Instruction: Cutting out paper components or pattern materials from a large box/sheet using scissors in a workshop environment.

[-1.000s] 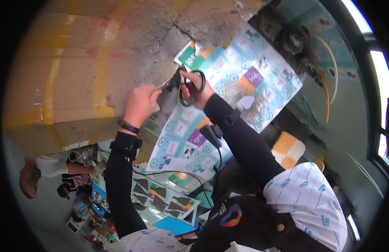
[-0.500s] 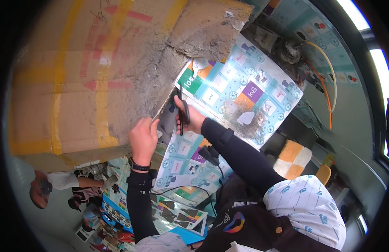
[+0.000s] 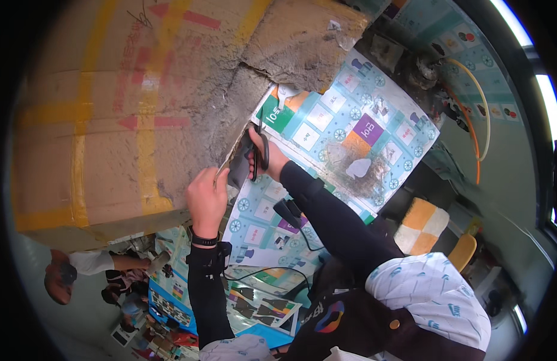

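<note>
My right hand (image 3: 270, 157) is closed round the black handles of a pair of scissors (image 3: 264, 150). Their blades point away from me, beside the dirty right edge of a large cardboard box (image 3: 119, 162). Nearer to me, my left hand (image 3: 207, 195) pinches a thin brown edge (image 3: 217, 175) that runs along the box toward the scissors. Whether this edge belongs to the box or to a separate sheet, I cannot tell. A dark grey piece (image 3: 240, 166) shows between my two hands. Under the scissors lies a printed game-board sheet (image 3: 308, 120) in pale blue, with coloured squares.
Dark smudges and a pale scrap (image 3: 358, 168) lie on the sheet. An orange-and-white checkered cushion (image 3: 420, 225) is at the right. Yellow and orange hoses (image 3: 484, 114) hang at the far right. Other people (image 3: 89, 263) are at work at the lower left.
The dark grey piece between my hands shows more fully. My right hand and the scissors have shifted slightly left; my left hand keeps its pinch.
</note>
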